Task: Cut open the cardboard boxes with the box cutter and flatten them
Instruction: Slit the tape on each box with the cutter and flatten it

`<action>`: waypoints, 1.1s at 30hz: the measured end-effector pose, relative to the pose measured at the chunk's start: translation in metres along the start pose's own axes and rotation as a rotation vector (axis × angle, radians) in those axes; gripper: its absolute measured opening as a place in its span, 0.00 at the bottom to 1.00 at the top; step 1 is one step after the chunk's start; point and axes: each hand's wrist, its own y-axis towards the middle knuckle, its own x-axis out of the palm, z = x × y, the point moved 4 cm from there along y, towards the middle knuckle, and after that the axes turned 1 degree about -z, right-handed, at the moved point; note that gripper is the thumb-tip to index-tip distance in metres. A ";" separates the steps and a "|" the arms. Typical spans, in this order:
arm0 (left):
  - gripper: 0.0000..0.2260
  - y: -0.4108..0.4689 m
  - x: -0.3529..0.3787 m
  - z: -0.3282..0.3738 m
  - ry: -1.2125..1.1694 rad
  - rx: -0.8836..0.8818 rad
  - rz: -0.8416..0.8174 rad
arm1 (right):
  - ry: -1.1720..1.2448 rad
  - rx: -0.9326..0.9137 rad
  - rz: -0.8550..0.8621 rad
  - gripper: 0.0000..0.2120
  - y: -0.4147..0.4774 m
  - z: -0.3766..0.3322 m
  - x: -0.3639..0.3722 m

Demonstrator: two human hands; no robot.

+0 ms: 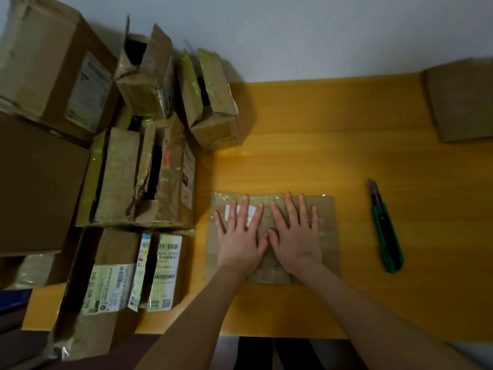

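I am pressing my left hand (238,239) and my right hand (294,236) palms down, fingers spread wide and gripping nothing, side by side with the thumbs nearly touching. Both are lying on a flattened brown cardboard box with clear tape and a white label (326,225), which is sitting flat near the front edge of the yellow wooden table (306,145). To my right, well clear of the flattened piece, the green and black box cutter (385,227) is lying on the tabletop with its blade pointing away from me. Further right, at the far corner, another flat brown cardboard piece (462,100) is resting. On my left, a crowd of opened and taped brown cardboard boxes (138,177) is standing packed together.
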 end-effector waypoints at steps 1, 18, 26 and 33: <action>0.29 0.001 0.001 -0.001 0.007 -0.002 0.019 | -0.013 -0.001 0.010 0.29 0.001 0.000 0.001; 0.31 -0.002 -0.001 0.001 0.027 0.001 -0.055 | -0.012 0.010 -0.068 0.30 -0.003 0.000 0.000; 0.34 -0.029 -0.046 -0.027 -0.281 -0.212 -0.014 | 0.222 0.216 -0.050 0.35 -0.038 0.035 -0.061; 0.35 -0.045 -0.068 -0.028 -0.719 -0.531 0.013 | 0.799 0.765 -0.138 0.52 -0.084 0.050 -0.068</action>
